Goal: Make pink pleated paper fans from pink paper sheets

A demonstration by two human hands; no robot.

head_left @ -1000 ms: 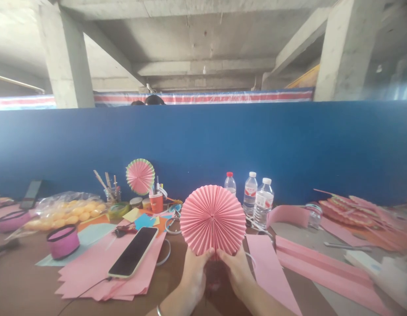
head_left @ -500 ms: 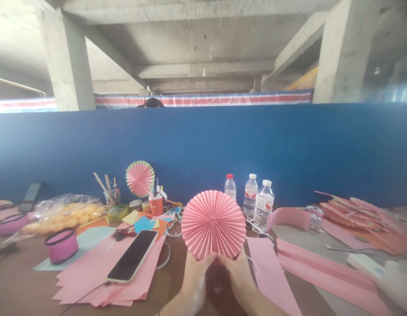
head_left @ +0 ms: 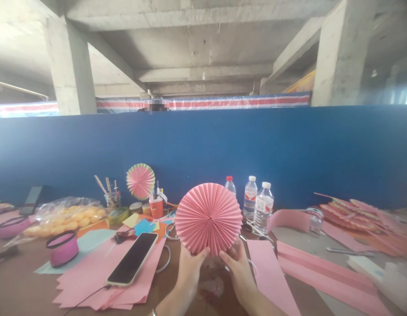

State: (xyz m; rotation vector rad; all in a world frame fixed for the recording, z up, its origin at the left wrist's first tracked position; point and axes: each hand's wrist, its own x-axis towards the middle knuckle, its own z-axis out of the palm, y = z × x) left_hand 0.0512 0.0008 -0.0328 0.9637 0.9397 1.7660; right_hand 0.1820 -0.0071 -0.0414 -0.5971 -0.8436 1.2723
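Note:
A round pleated pink paper fan [head_left: 209,215] is held upright above the table, its folds fanning out from the centre. My left hand [head_left: 191,263] grips its lower left edge, thumb in front and the other fingers hidden behind the paper. At the lower right edge, my right hand [head_left: 237,261] pinches the pleats with the thumb in front and fingers partly behind. The two thumbs are apart. To the left lies a phone [head_left: 133,259] on a stack of pink paper sheets [head_left: 85,281]. A pink strip [head_left: 271,274] lies right of my right hand.
Water bottles [head_left: 263,208] stand behind the fan, before a blue partition [head_left: 203,145]. A red cup [head_left: 156,208], a second fan [head_left: 141,181], a bag of yellow balls [head_left: 72,215] and a purple band [head_left: 62,249] are on the left. Folded pink paper [head_left: 328,274] lies right.
My hands have moved apart along the fan's lower edge, the thumbs no longer together. The fan has shifted slightly left and up and looks a little tilted.

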